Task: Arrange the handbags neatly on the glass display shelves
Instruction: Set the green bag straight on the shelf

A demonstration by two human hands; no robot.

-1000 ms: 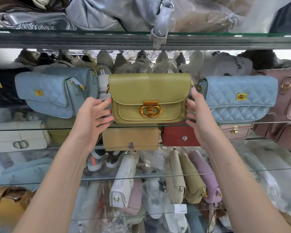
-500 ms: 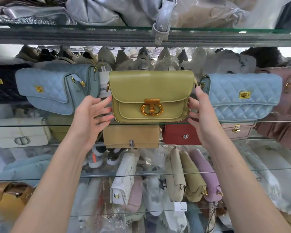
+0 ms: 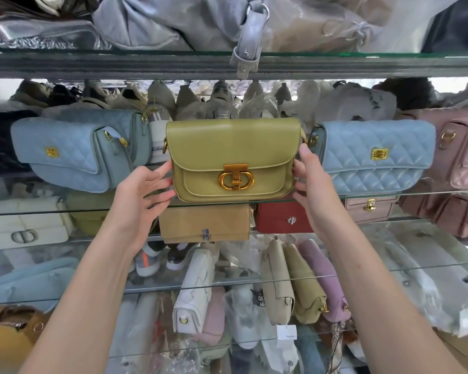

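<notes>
An olive-green flap handbag (image 3: 233, 155) with a gold round clasp stands upright on the glass shelf (image 3: 416, 194) in the middle of the view. My left hand (image 3: 143, 195) touches its left side with straight, spread fingers. My right hand (image 3: 308, 182) presses against its right side, fingers extended. A light blue quilted bag (image 3: 76, 152) sits to its left and another blue quilted bag (image 3: 373, 155) to its right, both on the same shelf.
A pink bag (image 3: 457, 155) stands at far right, a black quilted bag (image 3: 0, 141) at far left. Above, a grey strap (image 3: 247, 49) hangs over the upper shelf edge. Below are tan (image 3: 204, 222), red (image 3: 281, 218) and white (image 3: 25, 225) bags, with several more bags on lower shelves.
Both hands have stayed at the olive bag's sides, drawing slightly closer to it. The bag looks a little straighter on the shelf.
</notes>
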